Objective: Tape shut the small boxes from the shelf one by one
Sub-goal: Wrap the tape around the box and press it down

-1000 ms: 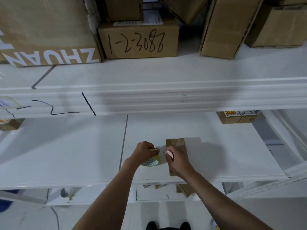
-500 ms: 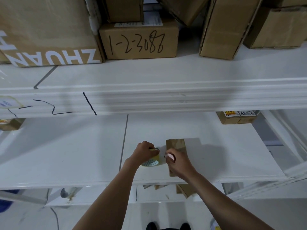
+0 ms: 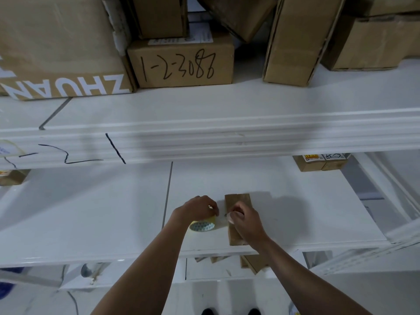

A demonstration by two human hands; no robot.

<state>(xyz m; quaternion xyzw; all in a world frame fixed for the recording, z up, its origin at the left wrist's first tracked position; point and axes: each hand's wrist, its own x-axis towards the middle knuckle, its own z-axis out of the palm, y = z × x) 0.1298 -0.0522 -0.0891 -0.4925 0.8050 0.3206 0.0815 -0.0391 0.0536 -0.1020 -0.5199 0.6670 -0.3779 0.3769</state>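
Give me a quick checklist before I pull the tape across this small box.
1. Left hand grips tape roll: ok.
2. Right hand pinches the tape end: cannot tell, the strip is too clear to see.
3. Small box lies flat on the lower shelf: ok.
4. Box flaps closed: cannot tell, hand covers the seam.
5. Roll sits beside the box, to its left: ok.

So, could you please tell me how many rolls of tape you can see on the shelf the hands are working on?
1. The tape roll sits under the left hand, just left of the small box the right hand rests on. Others may be hidden.
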